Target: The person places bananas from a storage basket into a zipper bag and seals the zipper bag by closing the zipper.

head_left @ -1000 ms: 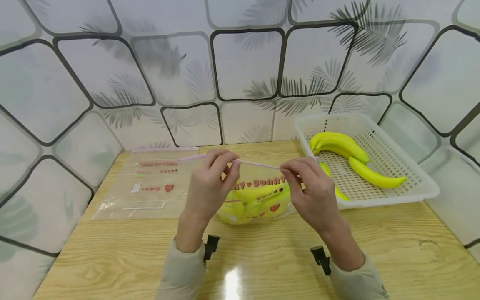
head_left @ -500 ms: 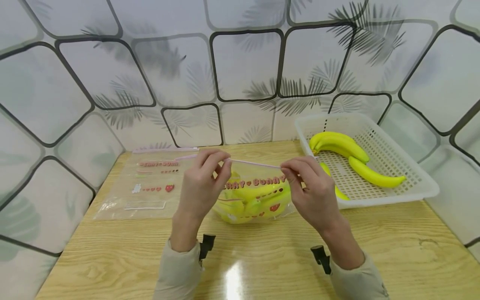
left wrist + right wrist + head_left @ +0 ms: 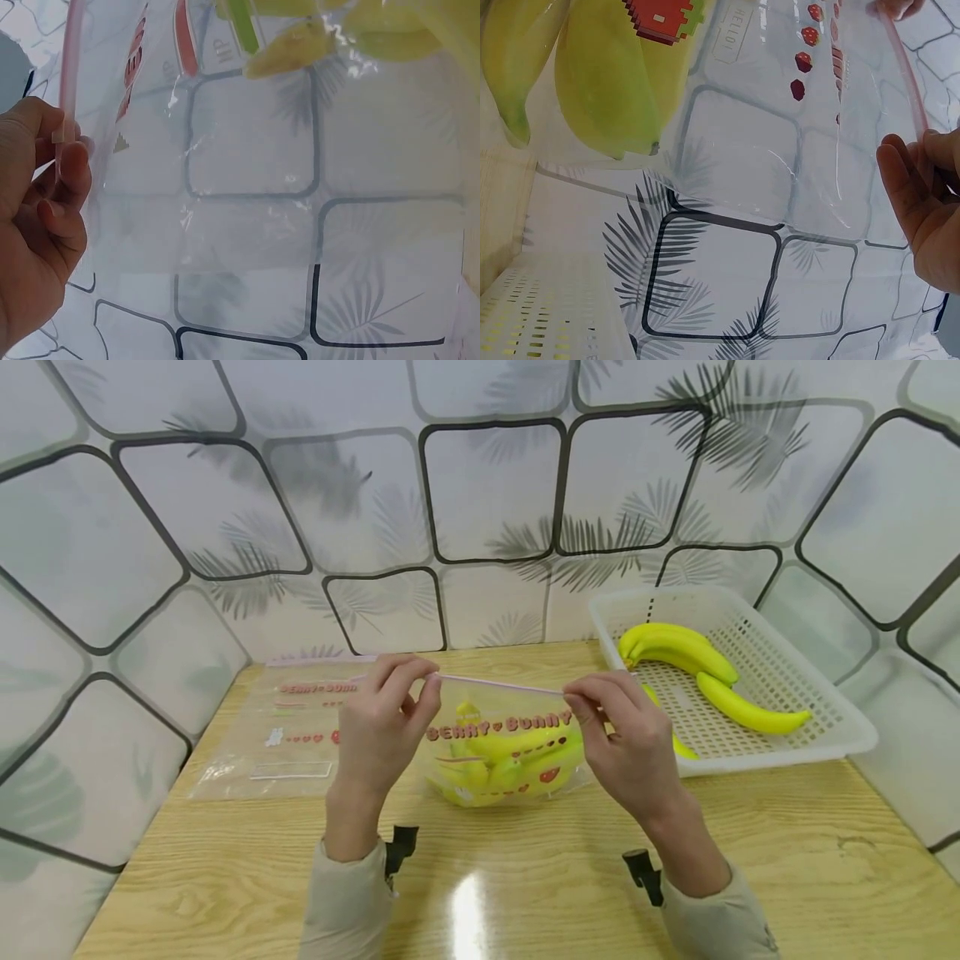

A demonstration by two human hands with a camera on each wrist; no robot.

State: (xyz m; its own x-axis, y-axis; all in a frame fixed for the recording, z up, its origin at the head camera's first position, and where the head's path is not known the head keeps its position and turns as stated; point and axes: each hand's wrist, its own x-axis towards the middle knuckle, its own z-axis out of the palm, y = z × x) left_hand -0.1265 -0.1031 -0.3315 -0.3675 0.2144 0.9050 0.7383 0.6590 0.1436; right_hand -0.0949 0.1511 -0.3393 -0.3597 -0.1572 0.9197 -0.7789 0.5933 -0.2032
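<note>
A clear zip bag (image 3: 498,727) with red "Berry Bunny" lettering stands in the middle, its pink zip strip (image 3: 498,683) stretched nearly level between both hands. Yellow bananas (image 3: 517,752) show through its lower part. At the left end of the strip, my left hand (image 3: 384,727) pinches it between thumb and fingers; the left wrist view shows the pink strip (image 3: 70,82) running into that pinch. My right hand (image 3: 626,735) pinches the strip's right end, and in the right wrist view the thumb and fingers (image 3: 904,180) meet on it.
Another clear printed zip bag (image 3: 262,781) lies flat on the wooden table (image 3: 540,893) at the left, partly behind my left hand. A white perforated basket (image 3: 787,756) at the right holds several bananas (image 3: 682,647). A patterned cloth wall (image 3: 495,493) stands behind.
My left hand has slid leftward along the zip strip, so more of the strip and the lettering shows. My right hand has stayed at the right end.
</note>
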